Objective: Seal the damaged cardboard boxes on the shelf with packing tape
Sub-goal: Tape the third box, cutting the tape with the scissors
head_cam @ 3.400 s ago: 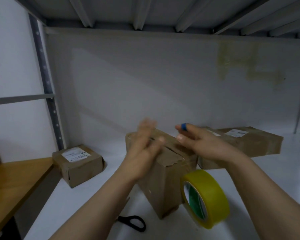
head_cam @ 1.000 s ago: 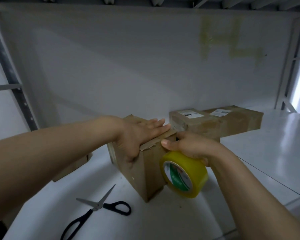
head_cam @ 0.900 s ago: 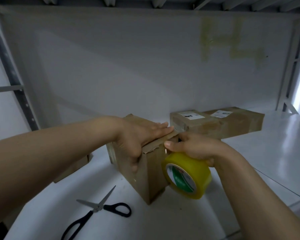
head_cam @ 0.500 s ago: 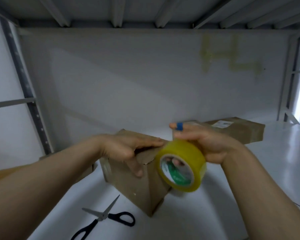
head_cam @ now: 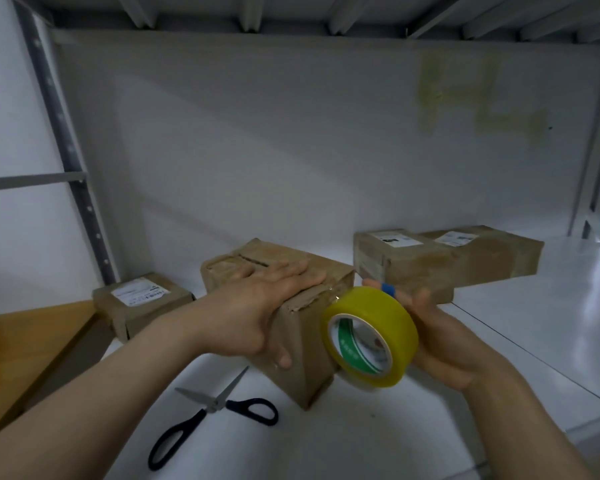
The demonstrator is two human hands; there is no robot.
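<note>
A brown cardboard box (head_cam: 303, 365) with a torn top flap stands on the white shelf (head_cam: 499, 348) in the middle. My left hand (head_cam: 257, 306) lies flat on its top, fingers straight, thumb down the near side. My right hand (head_cam: 437, 341) grips a yellow roll of packing tape (head_cam: 369, 336) at the box's right front corner, a blue band on one fingertip. The roll touches the box edge near the torn flap.
Black-handled scissors (head_cam: 208, 415) lie on the shelf in front of the box. A small labelled box (head_cam: 141, 304) sits at the left, two labelled boxes (head_cam: 444, 259) at the back right. A wooden surface (head_cam: 25, 348) borders the shelf on the left.
My right hand brought the tape roll from beside the box's lower front up to its top right corner. My left hand slid flat over the top flap. The view shifted.
</note>
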